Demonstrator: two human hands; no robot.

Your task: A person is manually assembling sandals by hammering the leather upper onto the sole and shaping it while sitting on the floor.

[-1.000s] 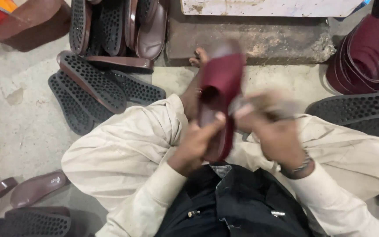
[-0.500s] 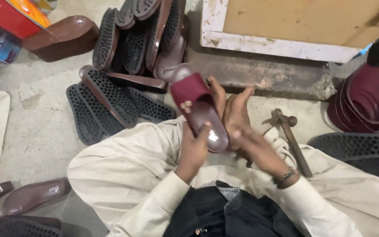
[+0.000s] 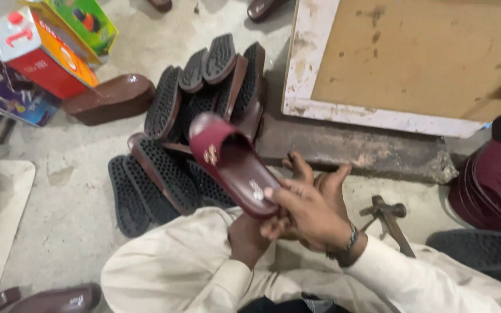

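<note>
I hold a maroon slipper (image 3: 227, 159) with a small gold ornament on its strap, its toe pointing up and to the left over a pile of soles. My right hand (image 3: 308, 214), a bracelet on its wrist, grips the heel end from above. My left hand (image 3: 244, 237) holds the same end from below and is partly hidden by the slipper. My bare feet (image 3: 317, 177) show just behind the hands, above my white-trousered knees.
A hammer (image 3: 387, 217) lies on the floor right of my hands. Black ridged soles (image 3: 204, 87) are piled ahead, beside a brown wedge sole (image 3: 108, 98) and colourful boxes (image 3: 36, 52). A white-framed board (image 3: 413, 52) lies far right; stacked maroon pieces (image 3: 494, 185) stand at the right edge.
The slipper has swung from upright in front of me to out over the sole pile on the left. The hammer left my right hand, which now grips the slipper's heel.
</note>
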